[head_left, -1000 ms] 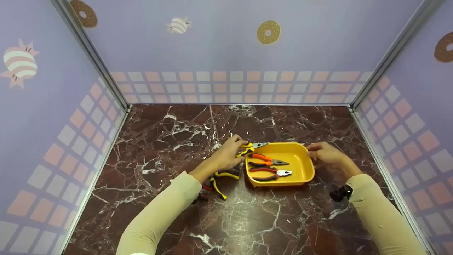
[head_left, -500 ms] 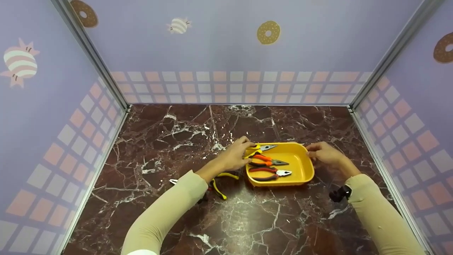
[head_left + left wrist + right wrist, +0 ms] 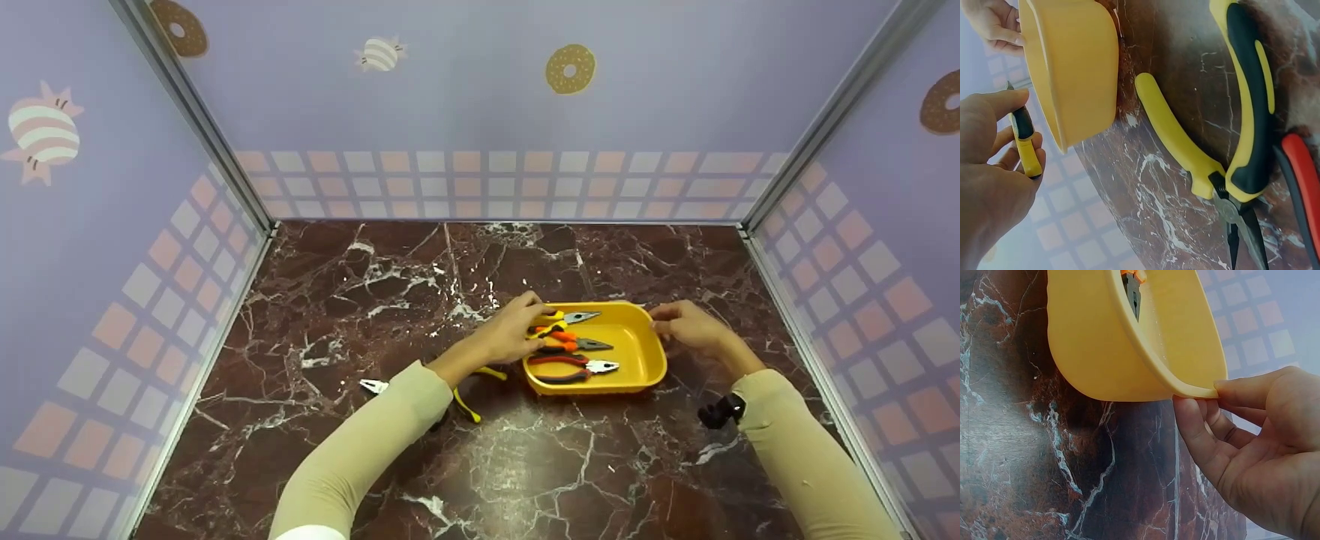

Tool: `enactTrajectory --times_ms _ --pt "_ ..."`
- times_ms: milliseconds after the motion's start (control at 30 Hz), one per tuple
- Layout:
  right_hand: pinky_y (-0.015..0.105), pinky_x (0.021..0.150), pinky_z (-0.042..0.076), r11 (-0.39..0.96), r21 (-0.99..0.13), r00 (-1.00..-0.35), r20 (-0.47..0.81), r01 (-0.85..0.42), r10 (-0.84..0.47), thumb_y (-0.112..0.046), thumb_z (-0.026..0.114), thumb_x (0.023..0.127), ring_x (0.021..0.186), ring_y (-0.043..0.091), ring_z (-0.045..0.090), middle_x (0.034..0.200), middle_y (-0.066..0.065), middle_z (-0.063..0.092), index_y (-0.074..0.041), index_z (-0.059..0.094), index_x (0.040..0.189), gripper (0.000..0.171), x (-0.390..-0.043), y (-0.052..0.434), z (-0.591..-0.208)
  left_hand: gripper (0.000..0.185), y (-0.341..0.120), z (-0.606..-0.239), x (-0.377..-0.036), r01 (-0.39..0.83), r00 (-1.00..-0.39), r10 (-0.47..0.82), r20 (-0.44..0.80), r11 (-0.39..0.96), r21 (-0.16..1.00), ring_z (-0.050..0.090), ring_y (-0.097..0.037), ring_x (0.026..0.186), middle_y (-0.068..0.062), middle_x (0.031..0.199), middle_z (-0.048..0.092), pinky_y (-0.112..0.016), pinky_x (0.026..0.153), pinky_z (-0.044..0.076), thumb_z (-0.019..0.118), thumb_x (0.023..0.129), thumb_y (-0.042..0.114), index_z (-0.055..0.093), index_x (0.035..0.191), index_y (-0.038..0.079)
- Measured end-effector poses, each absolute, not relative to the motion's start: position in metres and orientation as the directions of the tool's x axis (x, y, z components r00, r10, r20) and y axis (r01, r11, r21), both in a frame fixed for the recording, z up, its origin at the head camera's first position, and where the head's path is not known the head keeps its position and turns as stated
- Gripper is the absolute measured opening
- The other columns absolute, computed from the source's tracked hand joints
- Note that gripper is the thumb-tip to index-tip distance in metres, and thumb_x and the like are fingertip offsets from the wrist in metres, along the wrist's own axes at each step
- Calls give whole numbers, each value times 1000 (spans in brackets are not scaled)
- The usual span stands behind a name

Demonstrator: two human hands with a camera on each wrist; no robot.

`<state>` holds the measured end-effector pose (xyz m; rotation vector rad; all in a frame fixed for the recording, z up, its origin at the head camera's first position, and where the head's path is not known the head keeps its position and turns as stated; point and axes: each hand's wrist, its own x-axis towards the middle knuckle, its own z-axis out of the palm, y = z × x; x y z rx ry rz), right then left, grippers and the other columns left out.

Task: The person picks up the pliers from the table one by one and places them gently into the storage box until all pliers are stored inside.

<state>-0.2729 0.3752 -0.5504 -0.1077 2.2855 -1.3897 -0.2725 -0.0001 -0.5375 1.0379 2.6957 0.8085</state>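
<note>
My left hand (image 3: 514,330) grips yellow-and-black needle-nose pliers (image 3: 581,318) by the handles, over the left end of a yellow plastic basin (image 3: 634,352). In the left wrist view, thumb and fingers close round the pliers' handle (image 3: 1027,152) beside the basin wall. Inside the basin lie orange-and-black needle-nose pliers (image 3: 592,344) and red-and-black combination pliers (image 3: 600,367), jaws pointing right. At the basin's back right corner, my right hand (image 3: 694,328) pinches the rim, thumb on one side and fingers on the other in the right wrist view.
Left of the basin, spread yellow-handled pliers (image 3: 1255,107) lie on the dark marble-patterned tabletop (image 3: 525,465). A red-and-black handle (image 3: 1303,174) shows beside them. Silver jaws (image 3: 373,386) poke out past the left sleeve, which hides the rest. Patterned panels (image 3: 480,180) enclose the back and sides.
My left hand has moved right with the needle-nose pliers, bringing them further over the basin and lower, near the orange pair. My right hand and the basin stay put.
</note>
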Motion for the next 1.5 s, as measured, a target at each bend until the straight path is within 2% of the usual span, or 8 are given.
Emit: enactTrajectory --times_ms 233,433,567,733,900,1133,1500 --pt "42 71 64 473 -863 -894 -344 180 -288 -1 50 106 79 22 63 83 11 56 18 57 137 36 -271 374 -549 55 8 -538 -273 607 -737 672 73 610 510 54 -20 119 -9 130 53 -35 109 47 77 99 24 60 149 8" --pt "44 73 64 470 -865 -900 -335 176 -279 0 50 105 82 23 62 89 15 57 17 58 136 36 -272 376 -554 58 12 -537 -274 596 -740 670 53 617 515 53 -20 128 -5 133 52 -33 113 45 78 98 22 58 151 9" --pt "43 73 64 464 -867 -902 -336 183 -272 0 51 106 84 24 63 91 16 58 17 58 136 36 -273 374 -555 57 15 -541 -276 611 -730 681 66 605 510 54 -19 125 -5 132 52 -31 111 46 78 98 21 59 150 8" --pt "39 68 63 464 -869 -901 -328 171 -283 0 51 106 76 20 62 81 9 56 17 59 135 35 -273 374 -556 56 20 -547 -276 631 -718 692 69 607 484 56 -20 120 -7 134 52 -31 106 49 77 99 22 59 149 7" --pt "35 64 62 442 -878 -901 -331 185 -280 0 52 107 72 17 59 77 7 53 17 59 134 33 -273 375 -555 55 27 -551 -275 650 -708 703 69 610 453 55 -21 122 -8 132 53 -33 109 47 77 98 22 60 148 7" --pt "38 68 63 410 -888 -897 -341 209 -282 0 50 108 74 18 59 79 7 53 18 57 136 34 -273 375 -556 53 38 -557 -272 676 -683 726 75 590 441 57 -21 122 -9 131 55 -29 110 45 78 97 20 63 145 5" --pt "40 69 64 420 -886 -903 -331 197 -273 -1 52 107 77 21 64 81 8 55 18 57 136 35 -272 374 -559 48 48 -571 -269 684 -694 715 86 618 388 53 -24 121 -8 129 56 -28 108 44 78 95 17 66 140 6"
